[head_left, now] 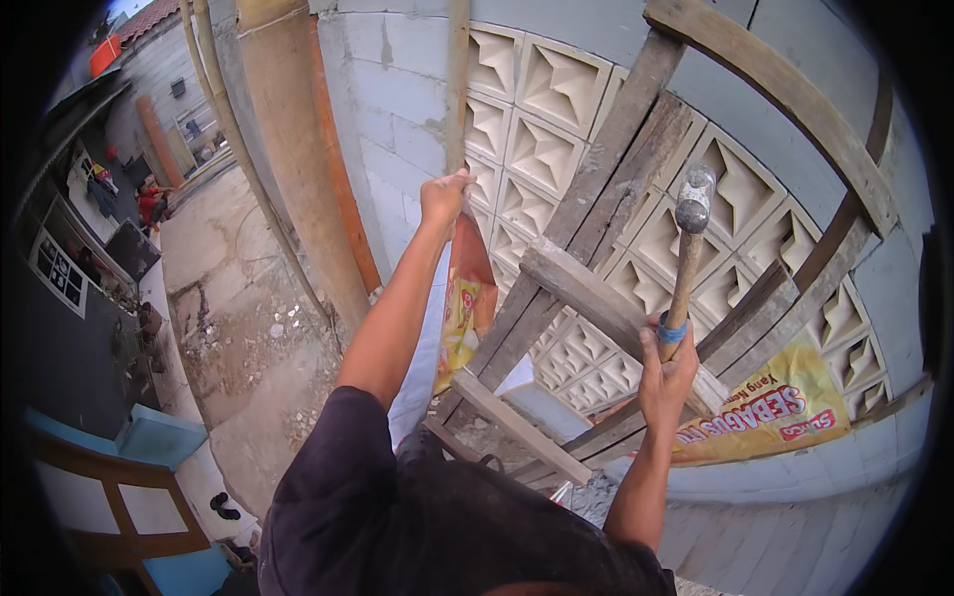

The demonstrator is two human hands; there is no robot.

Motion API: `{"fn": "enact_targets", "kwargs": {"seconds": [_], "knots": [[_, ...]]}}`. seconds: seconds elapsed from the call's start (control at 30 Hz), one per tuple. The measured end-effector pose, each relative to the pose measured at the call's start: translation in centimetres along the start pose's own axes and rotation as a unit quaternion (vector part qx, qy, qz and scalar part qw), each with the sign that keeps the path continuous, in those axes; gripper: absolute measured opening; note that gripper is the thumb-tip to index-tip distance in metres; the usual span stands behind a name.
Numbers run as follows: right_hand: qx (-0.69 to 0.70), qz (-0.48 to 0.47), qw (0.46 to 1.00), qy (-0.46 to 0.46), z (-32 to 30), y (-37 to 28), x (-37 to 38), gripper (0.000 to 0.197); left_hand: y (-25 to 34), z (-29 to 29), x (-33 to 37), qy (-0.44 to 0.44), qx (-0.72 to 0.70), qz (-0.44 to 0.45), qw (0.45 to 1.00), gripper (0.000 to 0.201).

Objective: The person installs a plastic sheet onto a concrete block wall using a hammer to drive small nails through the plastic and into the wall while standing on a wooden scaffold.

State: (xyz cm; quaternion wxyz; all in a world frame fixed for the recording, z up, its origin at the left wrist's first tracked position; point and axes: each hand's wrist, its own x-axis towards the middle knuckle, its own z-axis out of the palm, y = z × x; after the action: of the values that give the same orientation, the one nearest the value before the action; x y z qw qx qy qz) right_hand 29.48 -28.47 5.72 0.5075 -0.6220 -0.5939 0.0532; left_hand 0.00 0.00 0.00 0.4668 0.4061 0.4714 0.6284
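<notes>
My left hand (444, 202) is closed on the upper edge of a printed plastic banner (463, 313), which hangs down below it with a white back and a yellow and red front. A narrow upright wooden strip (457, 89) meets the wall just above that hand. On the right, my right hand (666, 382) grips a hammer (684, 273) by its wooden handle, metal head up. Blue wrapping circles the handle at my fingers. Behind the hammer stands a rough wooden ladder (581, 286), its rung close to my right hand.
A patterned cream block wall (561, 84) stands ahead, with grey blocks (383, 109) beside it. More yellow banner (770, 407) lies at the lower right. A thick bamboo pole (293, 149) rises at left. Rubble dots the concrete ground (234, 298); a person in red (154, 202) is far off.
</notes>
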Motion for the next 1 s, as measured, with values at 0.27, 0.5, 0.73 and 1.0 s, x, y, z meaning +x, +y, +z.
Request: {"fn": "enact_targets", "kwargs": {"seconds": [0.27, 0.5, 0.73, 1.0], "knots": [[0.118, 0.092, 0.987, -0.066, -2.1, 0.4, 1.8, 0.024, -0.7, 0.2, 1.1, 0.007, -0.045, -0.007, 0.999, 0.023], [0.153, 0.156, 0.97, -0.108, -2.8, 0.6, 7.7, 0.028, 3.8, -0.8, 4.8, -0.004, -0.079, 0.02, 0.997, 0.01], [0.035, 0.173, 0.973, -0.152, -0.7, 2.9, 15.7, 0.027, 2.9, -2.0, 8.1, 0.041, -0.072, 0.055, 0.995, 0.009], [-0.074, -0.014, 0.978, -0.195, 6.5, 4.2, 23.4, 0.045, 1.4, -1.5, 9.9, 0.004, -0.105, -0.001, 0.995, 0.015]]}}
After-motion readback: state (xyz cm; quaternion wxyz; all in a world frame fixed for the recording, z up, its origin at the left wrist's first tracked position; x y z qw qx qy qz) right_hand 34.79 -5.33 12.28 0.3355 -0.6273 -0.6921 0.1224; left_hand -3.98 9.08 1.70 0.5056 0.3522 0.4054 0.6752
